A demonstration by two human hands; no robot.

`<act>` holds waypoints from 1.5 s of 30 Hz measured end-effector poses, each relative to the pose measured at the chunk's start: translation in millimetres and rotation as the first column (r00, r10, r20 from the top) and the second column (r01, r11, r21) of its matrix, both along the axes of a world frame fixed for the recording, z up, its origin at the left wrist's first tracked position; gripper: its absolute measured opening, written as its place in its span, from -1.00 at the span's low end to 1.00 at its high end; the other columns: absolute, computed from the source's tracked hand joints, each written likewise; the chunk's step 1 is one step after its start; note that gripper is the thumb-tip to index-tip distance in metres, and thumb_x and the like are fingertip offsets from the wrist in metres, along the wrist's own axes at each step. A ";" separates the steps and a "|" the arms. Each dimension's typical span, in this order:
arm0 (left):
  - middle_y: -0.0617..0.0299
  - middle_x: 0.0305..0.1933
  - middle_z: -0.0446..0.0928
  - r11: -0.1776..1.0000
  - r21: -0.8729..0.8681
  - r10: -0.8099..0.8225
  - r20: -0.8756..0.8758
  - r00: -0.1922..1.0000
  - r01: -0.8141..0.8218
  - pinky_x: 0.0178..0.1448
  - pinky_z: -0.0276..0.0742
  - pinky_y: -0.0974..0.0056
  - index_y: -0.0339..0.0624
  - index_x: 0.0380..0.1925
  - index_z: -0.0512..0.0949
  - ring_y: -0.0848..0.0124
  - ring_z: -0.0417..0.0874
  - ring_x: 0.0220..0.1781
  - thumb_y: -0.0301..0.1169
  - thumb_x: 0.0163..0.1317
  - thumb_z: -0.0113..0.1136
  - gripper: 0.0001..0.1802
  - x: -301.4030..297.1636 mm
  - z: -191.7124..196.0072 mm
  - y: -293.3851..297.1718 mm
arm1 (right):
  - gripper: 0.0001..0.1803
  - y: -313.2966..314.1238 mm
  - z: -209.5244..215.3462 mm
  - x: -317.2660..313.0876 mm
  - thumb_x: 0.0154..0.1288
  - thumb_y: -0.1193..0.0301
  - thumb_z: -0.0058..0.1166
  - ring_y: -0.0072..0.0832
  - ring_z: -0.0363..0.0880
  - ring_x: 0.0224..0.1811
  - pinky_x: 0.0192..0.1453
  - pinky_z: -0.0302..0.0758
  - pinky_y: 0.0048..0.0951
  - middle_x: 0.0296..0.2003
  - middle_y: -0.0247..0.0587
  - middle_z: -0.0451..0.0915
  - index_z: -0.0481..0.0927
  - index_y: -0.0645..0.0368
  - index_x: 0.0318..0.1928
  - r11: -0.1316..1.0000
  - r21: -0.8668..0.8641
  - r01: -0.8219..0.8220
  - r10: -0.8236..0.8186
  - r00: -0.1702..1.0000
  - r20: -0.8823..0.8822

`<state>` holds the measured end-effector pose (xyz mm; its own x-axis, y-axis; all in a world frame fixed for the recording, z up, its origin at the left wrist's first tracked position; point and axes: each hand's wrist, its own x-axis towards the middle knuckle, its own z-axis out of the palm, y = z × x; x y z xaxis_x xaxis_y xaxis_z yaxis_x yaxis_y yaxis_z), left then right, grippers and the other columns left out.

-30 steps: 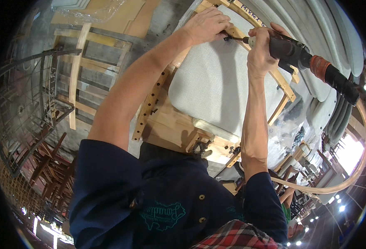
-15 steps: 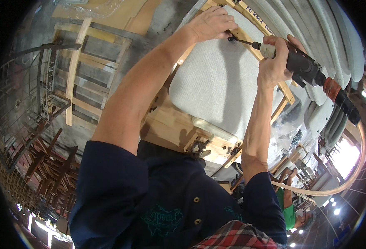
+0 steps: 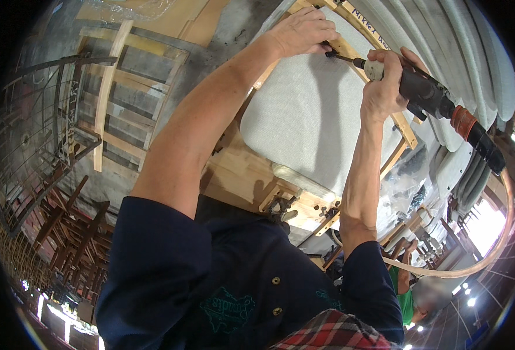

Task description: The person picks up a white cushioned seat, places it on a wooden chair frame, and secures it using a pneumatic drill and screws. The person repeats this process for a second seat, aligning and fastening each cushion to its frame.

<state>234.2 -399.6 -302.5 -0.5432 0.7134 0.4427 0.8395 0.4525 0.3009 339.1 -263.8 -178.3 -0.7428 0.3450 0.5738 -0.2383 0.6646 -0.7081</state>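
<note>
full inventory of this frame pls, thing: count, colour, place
Seat panel: one, pale grey fabric, upper centre.
Wooden frame: one, light wood, along the panel's far edge.
Power screwdriver: one, black with an orange collar, upper right, bit at the frame.
Hose: one, tan, curving down the right side.
Wooden chair frames: several, light wood, upper left on the floor.
Dark chair frames: many, brown, stacked lower left.
Other person: one, green top, lower right.
Left hand: pressing on the frame by the bit.
Right hand: gripping the screwdriver.
</note>
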 end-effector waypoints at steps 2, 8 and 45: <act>0.51 -0.01 0.63 1.000 0.006 0.006 0.020 1.000 -0.006 0.43 0.39 0.19 0.16 0.01 0.70 0.39 0.56 0.14 -0.10 0.16 0.43 -0.60 1.1 0.0 0.7 | -0.85 6.5 -0.2 -1.5 0.26 0.53 0.10 -0.60 0.63 -0.12 0.25 0.40 -0.44 -0.42 -0.52 0.69 0.71 0.04 -0.40 0.976 0.219 0.021 -0.023 1.000 0.005; 0.53 0.01 0.63 1.000 0.007 -0.008 0.023 1.000 0.008 0.45 0.38 0.19 0.19 0.05 0.69 0.40 0.55 0.15 -0.10 0.19 0.41 -0.59 -0.3 0.4 -1.0 | -0.78 6.6 -0.9 -6.3 0.30 0.54 0.04 -0.60 0.65 -0.20 0.27 0.39 -0.43 -0.45 -0.54 0.71 0.71 0.03 -0.44 0.971 0.239 0.015 -0.015 1.000 -0.003; 0.51 -0.09 0.58 0.999 -0.032 0.029 -0.009 1.000 -0.030 0.40 0.42 0.25 0.15 0.00 0.72 0.41 0.54 0.08 -0.09 0.15 0.43 -0.60 1.9 0.3 2.3 | -0.71 7.8 -26.3 -26.5 0.23 0.65 0.19 -0.59 0.68 -0.36 -0.02 0.53 -0.57 -0.49 -0.33 0.69 0.46 0.25 -0.06 0.984 -0.036 -0.175 0.172 0.981 -0.086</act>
